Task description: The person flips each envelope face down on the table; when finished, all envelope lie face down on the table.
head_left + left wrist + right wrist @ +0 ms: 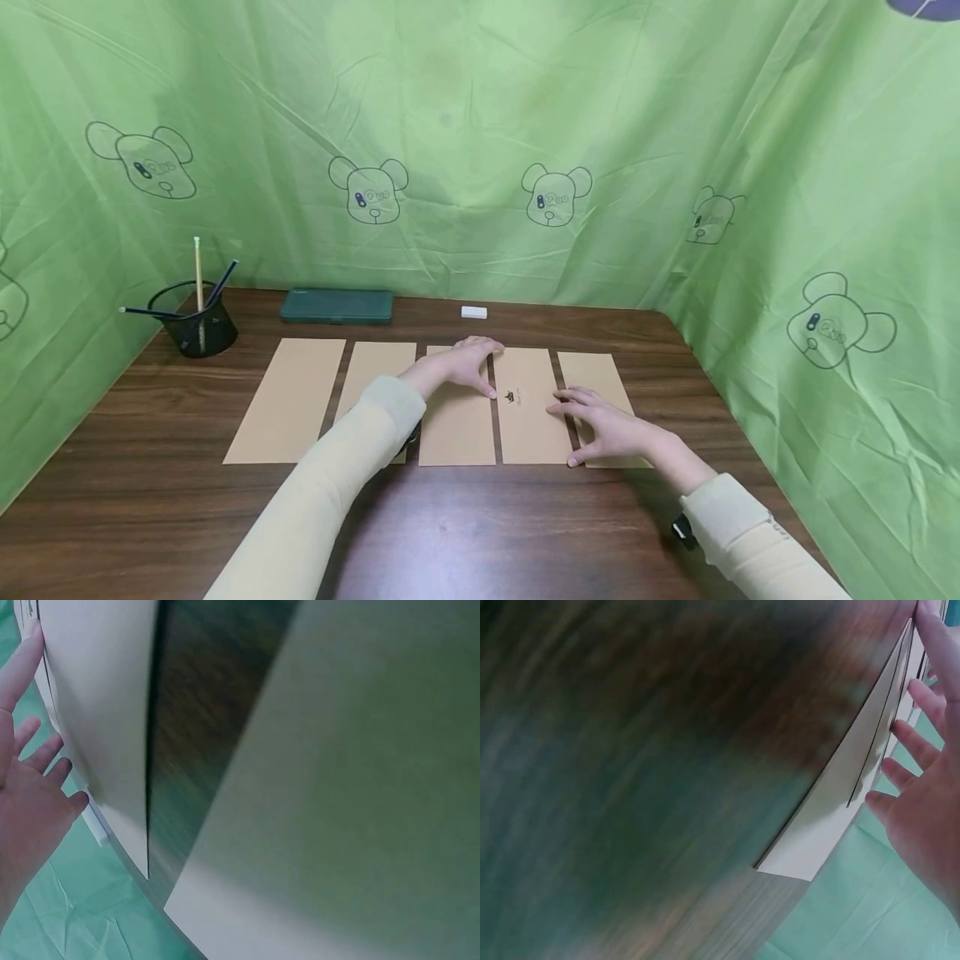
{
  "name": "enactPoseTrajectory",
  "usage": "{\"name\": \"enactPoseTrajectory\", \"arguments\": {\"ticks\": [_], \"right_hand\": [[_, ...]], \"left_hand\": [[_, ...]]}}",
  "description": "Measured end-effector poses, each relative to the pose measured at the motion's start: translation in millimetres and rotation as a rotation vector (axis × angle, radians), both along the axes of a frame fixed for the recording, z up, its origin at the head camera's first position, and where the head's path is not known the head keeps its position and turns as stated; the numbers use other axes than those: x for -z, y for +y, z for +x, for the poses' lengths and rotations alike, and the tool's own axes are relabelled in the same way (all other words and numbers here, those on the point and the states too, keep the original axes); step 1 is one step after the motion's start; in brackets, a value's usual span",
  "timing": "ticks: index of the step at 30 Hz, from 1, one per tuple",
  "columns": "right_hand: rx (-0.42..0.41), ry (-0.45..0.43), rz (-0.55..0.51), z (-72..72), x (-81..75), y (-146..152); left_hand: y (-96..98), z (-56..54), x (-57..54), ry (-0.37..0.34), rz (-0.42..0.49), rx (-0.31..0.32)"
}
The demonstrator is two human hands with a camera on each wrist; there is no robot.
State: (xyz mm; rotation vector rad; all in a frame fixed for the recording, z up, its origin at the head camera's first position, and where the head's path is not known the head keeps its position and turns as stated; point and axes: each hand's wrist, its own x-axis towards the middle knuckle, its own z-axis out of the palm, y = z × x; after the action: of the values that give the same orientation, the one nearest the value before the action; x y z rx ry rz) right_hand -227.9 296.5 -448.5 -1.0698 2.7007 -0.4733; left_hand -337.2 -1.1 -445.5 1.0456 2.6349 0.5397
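Several brown kraft-paper rectangles lie side by side in a row with narrow gaps. A dark crown mark with small lettering is on one paper piece (528, 437), second from the right. My left hand (468, 367) is over the left side of this piece and its neighbour (457, 433), fingers spread and thumb near the gap. Across from it, my right hand (611, 427) reaches over the rightmost piece (592, 371), fingertips at the printed piece's right edge. In the wrist views, the left fingers (54, 754) and right fingers (915, 746) look extended. Neither hand grips anything; exact fingertip contact is unclear.
A dark green flat case (337, 307) and a white eraser-like block (474, 312) sit at the back of the wooden table (465, 533). At back left stands a black mesh cup (201, 333) with pencils. Green curtain (465, 100) encloses the back and sides.
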Motion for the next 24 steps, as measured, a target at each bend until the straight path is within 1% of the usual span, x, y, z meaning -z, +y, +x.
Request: {"name": "enactPoseTrajectory", "arguments": {"ticks": [6,11,18,22,24], "right_hand": [[0.001,0.008,0.010,-0.5,-0.2,-1.4],[-0.003,0.021,0.017,-0.1,-0.8,-1.5],[-0.016,0.057,0.030,-0.3,-1.4,-2.3],[-0.025,0.086,0.040,0.6,-1.6,-2.9],[-0.029,0.096,0.043,1.3,-1.6,-3.5]], "left_hand": [[3.4,-1.1,-2.4,-0.010,0.008,0.000],[4.4,-3.1,-0.6,-0.040,0.031,0.002],[5.9,-6.1,1.0,-0.054,0.140,-0.002],[7.5,-8.5,0.4,-0.039,0.189,-0.015],[8.1,-9.7,0.6,-0.020,0.210,-0.018]]}}
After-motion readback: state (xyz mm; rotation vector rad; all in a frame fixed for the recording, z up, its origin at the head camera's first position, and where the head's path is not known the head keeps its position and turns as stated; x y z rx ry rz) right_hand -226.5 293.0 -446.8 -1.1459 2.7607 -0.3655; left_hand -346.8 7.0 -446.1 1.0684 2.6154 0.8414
